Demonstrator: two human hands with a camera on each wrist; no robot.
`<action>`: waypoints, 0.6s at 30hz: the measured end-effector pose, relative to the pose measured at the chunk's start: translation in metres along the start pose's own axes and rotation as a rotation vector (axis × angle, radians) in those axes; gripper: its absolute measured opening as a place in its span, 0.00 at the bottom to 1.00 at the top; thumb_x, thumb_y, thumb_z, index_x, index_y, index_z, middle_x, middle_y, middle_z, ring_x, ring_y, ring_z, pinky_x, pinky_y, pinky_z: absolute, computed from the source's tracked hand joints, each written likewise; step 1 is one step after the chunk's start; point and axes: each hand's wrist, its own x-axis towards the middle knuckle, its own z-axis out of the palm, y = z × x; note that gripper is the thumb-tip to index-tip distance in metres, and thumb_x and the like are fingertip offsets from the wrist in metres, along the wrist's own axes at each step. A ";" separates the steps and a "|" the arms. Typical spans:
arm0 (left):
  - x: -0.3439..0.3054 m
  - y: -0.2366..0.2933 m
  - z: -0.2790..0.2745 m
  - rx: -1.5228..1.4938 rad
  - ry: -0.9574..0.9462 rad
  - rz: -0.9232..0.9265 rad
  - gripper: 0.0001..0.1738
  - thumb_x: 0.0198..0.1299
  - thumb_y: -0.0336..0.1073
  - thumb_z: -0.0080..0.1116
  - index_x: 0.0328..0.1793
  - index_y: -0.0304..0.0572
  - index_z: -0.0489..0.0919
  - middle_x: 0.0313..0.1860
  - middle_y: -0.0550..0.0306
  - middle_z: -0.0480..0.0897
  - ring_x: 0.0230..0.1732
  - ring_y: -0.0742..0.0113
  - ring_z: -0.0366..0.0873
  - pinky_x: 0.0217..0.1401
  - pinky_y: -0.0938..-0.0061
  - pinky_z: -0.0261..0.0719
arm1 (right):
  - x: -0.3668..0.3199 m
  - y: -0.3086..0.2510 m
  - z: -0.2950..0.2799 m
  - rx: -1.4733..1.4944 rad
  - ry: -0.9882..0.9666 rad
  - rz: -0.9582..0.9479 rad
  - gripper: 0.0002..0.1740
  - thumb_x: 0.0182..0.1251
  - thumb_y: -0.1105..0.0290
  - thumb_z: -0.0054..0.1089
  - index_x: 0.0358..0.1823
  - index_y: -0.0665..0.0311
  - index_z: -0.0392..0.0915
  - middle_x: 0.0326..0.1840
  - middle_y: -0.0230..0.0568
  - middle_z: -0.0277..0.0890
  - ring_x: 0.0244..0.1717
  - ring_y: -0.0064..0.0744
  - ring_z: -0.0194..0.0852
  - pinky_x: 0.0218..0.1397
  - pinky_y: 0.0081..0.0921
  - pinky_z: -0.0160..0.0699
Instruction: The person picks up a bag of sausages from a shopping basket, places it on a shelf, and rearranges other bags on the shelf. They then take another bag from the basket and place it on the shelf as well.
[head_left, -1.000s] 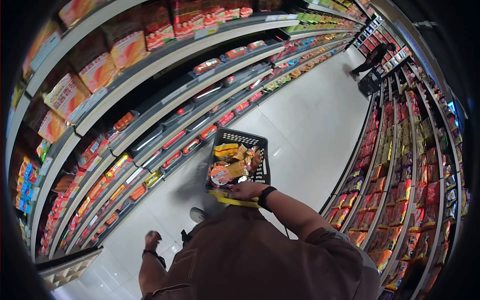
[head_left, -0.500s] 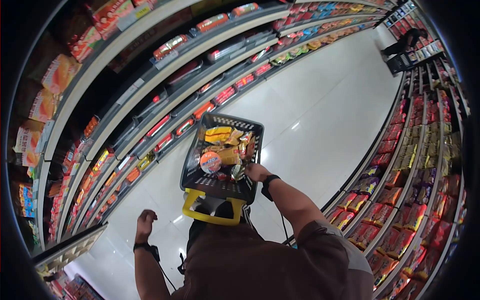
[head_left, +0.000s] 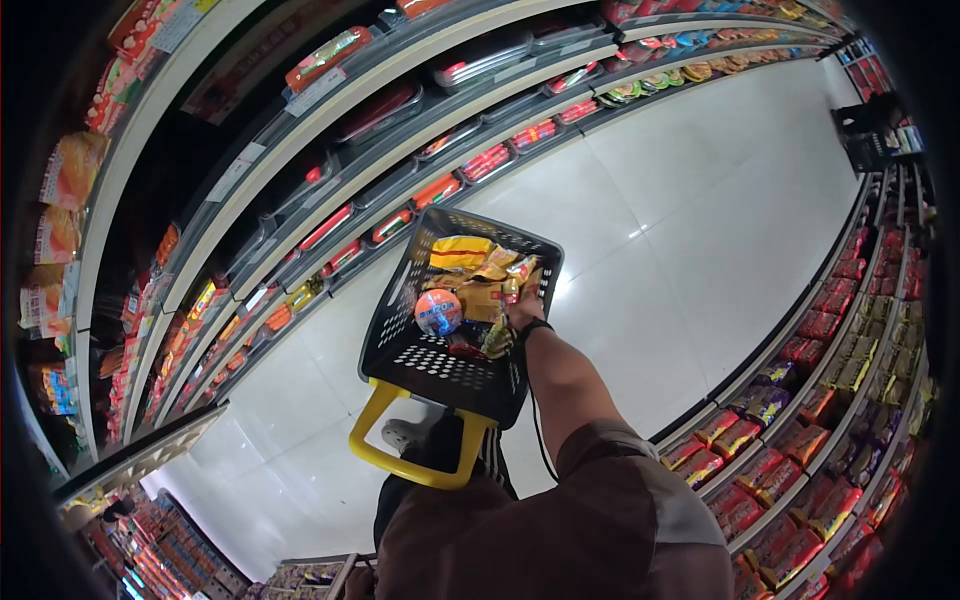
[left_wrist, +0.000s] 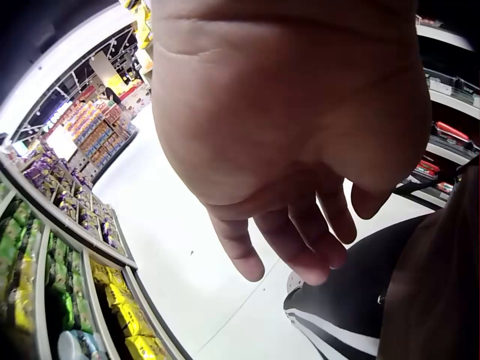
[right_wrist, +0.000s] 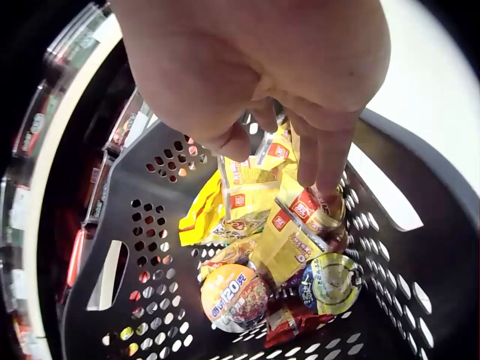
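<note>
A dark grey shopping basket (head_left: pixel 440 375) with perforated walls stands in front of the person, its yellow handle (head_left: pixel 415 470) tipped back towards the body. Inside are several yellow packets (right_wrist: pixel 285 244), an orange-lidded round tub (right_wrist: pixel 234 295), a round pack with a yellow-green top (right_wrist: pixel 331 283) and a red packet (right_wrist: pixel 289 322). My right hand (head_left: pixel 525 305) reaches over the basket's right side. Its fingers (right_wrist: pixel 330 157) point down at the packets, thumb apart, and hide part of them. My left hand (left_wrist: pixel 292 127) hangs beside the dark trousers with loosely bent fingers, holding nothing.
Shelves of packaged sausages (head_left: pixel 490 160) run along the left, close to the basket. Racks of bagged snacks (head_left: pixel 790 400) line the right. Between them lies a pale tiled floor (head_left: pixel 670 230). Another person (head_left: pixel 870 115) bends near a dark basket at the far end.
My right hand has left the yellow handle and gone into the basket; the handle has swung back towards the body. My left hand has dropped out of the head view, which has turned left.
</note>
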 end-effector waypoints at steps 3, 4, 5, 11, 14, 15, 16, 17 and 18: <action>-0.017 0.012 0.002 -0.375 0.102 -0.251 0.12 0.62 0.36 0.51 0.41 0.35 0.81 0.34 0.52 0.84 0.35 0.65 0.82 0.41 0.72 0.80 | 0.005 0.002 -0.004 -0.083 -0.046 0.092 0.44 0.52 0.59 0.71 0.67 0.69 0.62 0.69 0.63 0.59 0.65 0.55 0.68 0.67 0.38 0.72; -0.027 0.013 0.006 -0.499 0.137 -0.340 0.13 0.62 0.37 0.51 0.41 0.36 0.81 0.34 0.52 0.84 0.35 0.65 0.82 0.40 0.73 0.80 | 0.002 -0.005 -0.011 -0.138 -0.097 0.127 0.45 0.52 0.57 0.71 0.68 0.71 0.61 0.71 0.63 0.56 0.68 0.54 0.64 0.70 0.37 0.68; -0.036 0.016 0.010 -0.626 0.176 -0.425 0.13 0.63 0.38 0.51 0.41 0.36 0.81 0.34 0.52 0.85 0.35 0.65 0.81 0.39 0.73 0.80 | 0.005 -0.001 -0.004 -0.125 -0.069 0.131 0.44 0.53 0.57 0.69 0.67 0.74 0.61 0.70 0.63 0.60 0.69 0.56 0.62 0.71 0.37 0.64; -0.049 0.041 -0.001 -1.300 0.052 -0.644 0.13 0.70 0.43 0.51 0.51 0.47 0.79 0.46 0.54 0.79 0.38 0.59 0.76 0.40 0.59 0.77 | 0.011 -0.004 -0.002 -0.204 -0.108 0.065 0.39 0.56 0.57 0.58 0.67 0.73 0.63 0.66 0.69 0.64 0.69 0.61 0.60 0.73 0.39 0.60; -0.050 0.029 0.022 -1.181 0.086 -0.520 0.12 0.68 0.40 0.52 0.51 0.45 0.79 0.44 0.54 0.80 0.38 0.61 0.76 0.38 0.64 0.76 | 0.065 0.053 0.039 -0.511 -0.143 -0.161 0.39 0.54 0.49 0.63 0.65 0.63 0.68 0.64 0.52 0.71 0.65 0.48 0.69 0.67 0.41 0.63; -0.046 0.022 0.033 -1.143 0.099 -0.476 0.12 0.67 0.39 0.53 0.51 0.44 0.79 0.44 0.55 0.81 0.38 0.61 0.76 0.38 0.66 0.76 | 0.054 0.044 0.035 -0.425 -0.105 -0.111 0.40 0.53 0.47 0.64 0.64 0.61 0.69 0.63 0.49 0.73 0.64 0.45 0.71 0.66 0.41 0.62; -0.042 0.016 0.045 -1.107 0.114 -0.435 0.12 0.66 0.38 0.53 0.51 0.44 0.79 0.43 0.55 0.81 0.38 0.62 0.76 0.38 0.67 0.75 | 0.042 0.037 0.023 -0.119 -0.193 -0.106 0.37 0.54 0.47 0.65 0.61 0.62 0.72 0.58 0.48 0.78 0.60 0.44 0.75 0.64 0.40 0.66; -0.034 -0.008 0.081 -1.070 0.128 -0.397 0.12 0.65 0.37 0.54 0.51 0.43 0.79 0.42 0.55 0.81 0.38 0.63 0.76 0.37 0.69 0.75 | 0.028 0.022 0.009 -0.086 -0.174 0.021 0.33 0.56 0.47 0.65 0.57 0.63 0.76 0.54 0.48 0.80 0.56 0.43 0.78 0.59 0.37 0.73; -0.046 0.032 0.043 -1.366 0.137 -0.537 0.11 0.66 0.36 0.53 0.51 0.42 0.79 0.40 0.55 0.81 0.36 0.66 0.76 0.35 0.71 0.75 | 0.025 0.019 0.010 0.046 -0.177 0.040 0.32 0.57 0.47 0.64 0.55 0.63 0.77 0.52 0.48 0.81 0.53 0.43 0.80 0.57 0.37 0.75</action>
